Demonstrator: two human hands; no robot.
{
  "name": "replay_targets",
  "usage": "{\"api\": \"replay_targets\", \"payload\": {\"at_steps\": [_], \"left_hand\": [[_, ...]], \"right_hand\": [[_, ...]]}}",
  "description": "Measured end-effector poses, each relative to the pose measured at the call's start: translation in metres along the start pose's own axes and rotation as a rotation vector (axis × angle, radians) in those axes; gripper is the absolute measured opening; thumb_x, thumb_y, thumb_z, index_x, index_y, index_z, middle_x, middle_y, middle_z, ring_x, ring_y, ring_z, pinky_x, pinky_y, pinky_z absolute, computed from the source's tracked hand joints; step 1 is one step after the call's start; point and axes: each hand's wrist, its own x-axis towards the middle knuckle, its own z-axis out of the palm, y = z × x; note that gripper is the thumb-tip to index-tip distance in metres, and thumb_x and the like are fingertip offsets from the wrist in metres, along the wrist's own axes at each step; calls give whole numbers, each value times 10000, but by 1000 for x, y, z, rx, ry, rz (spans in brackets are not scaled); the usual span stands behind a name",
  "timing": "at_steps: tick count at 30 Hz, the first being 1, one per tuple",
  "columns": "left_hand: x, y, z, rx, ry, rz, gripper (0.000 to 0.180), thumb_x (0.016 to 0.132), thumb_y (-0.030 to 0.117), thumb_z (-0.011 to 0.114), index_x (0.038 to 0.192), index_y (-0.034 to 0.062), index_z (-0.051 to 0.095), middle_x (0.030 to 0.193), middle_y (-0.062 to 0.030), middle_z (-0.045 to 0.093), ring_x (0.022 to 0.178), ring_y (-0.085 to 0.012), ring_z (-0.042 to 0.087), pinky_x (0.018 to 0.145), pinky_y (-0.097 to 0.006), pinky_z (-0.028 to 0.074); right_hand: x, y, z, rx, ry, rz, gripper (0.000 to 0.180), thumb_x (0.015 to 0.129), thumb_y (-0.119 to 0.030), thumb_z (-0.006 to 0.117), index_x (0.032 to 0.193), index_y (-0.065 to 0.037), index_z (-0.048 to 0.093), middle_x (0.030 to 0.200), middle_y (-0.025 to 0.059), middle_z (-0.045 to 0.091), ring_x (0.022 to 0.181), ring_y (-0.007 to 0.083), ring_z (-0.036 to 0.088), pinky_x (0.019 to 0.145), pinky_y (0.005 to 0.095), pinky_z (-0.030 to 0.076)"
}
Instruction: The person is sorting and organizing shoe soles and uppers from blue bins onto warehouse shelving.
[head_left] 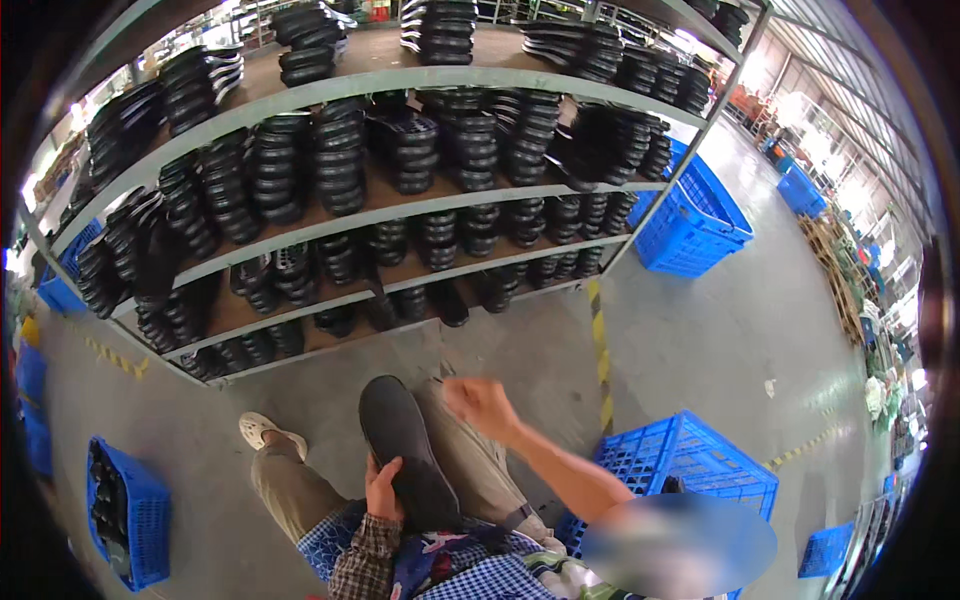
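**Person holding a black shoe sole before racks of stacked soles**

Seen from a head camera looking down, a person stands facing a tall metal shelving rack [400,205] packed with stacks of black shoe soles [335,155]. Their left hand [383,490] grips the near end of one black shoe sole [405,450], fingers closed around its edge and pressing it against the body. The sole's long axis runs away from the person, its rounded far end pointing toward the rack. Their right hand [482,405] is raised just right of that far end, apart from it, blurred, fingers loosely curled and holding nothing. So the left hand has the sole; the right is the free one, nearer its far tip. A blue plastic crate [690,465] sits on the grey floor near right; another blue crate [125,515] holding dark soles sits near left.
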Motion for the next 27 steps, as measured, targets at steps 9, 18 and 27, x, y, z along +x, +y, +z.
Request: {"api": "replay_targets", "payload": {"at_steps": [9,18,27], "left_hand": [[-16,13,35,-59,-172,92,550,905,-4,500,1432,77,365,1343,-125,526,1193,-275,531,1011,-388,432],[-16,5,6,-46,-350,96,541,918,142,565,1407,9,378,1388,-145,489,1265,-291,488,1074,-430,377],[-18,3,2,6,-356,108,566,895,171,633,1383,5,400,1356,-148,515,1230,-292,520,1050,-433,409]], "right_hand": [[-125,-21,41,-341,33,-59,312,838,-221,709,974,36,596,920,227,571,803,417,559,685,423,473],[-124,-28,44,-79,69,26,287,860,-96,688,1080,68,607,971,104,556,813,198,549,675,294,448],[-126,-24,48,-66,55,49,276,875,-92,668,1075,85,599,964,99,554,846,195,553,715,285,442]]}}
